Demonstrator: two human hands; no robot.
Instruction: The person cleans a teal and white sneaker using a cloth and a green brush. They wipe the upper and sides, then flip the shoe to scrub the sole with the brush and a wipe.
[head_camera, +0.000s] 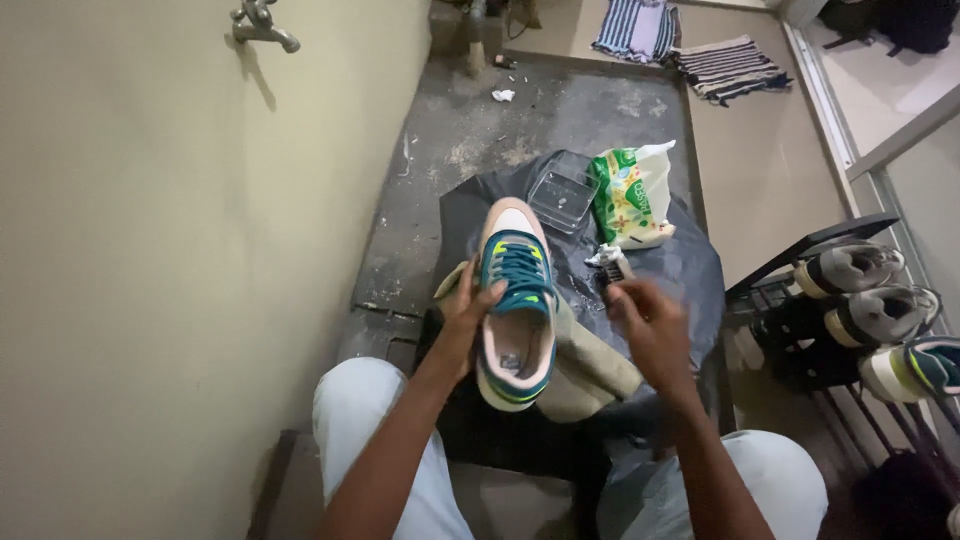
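Teal-laced sneaker (515, 300) sits gripped in the left hand (468, 315) — fingers curled round its side; right hand (650, 325) pinches a small brush (610, 265) — bristles just beside the shoe.

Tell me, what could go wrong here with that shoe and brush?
1. The left hand holds the shoe by one side only, above the cloth; hard scrubbing could twist it loose.
2. The right hand holds a brush close to the clear tray and the bag; a wide stroke might knock either over.
3. Spatter could land on the person's light trousers, just below the shoe.
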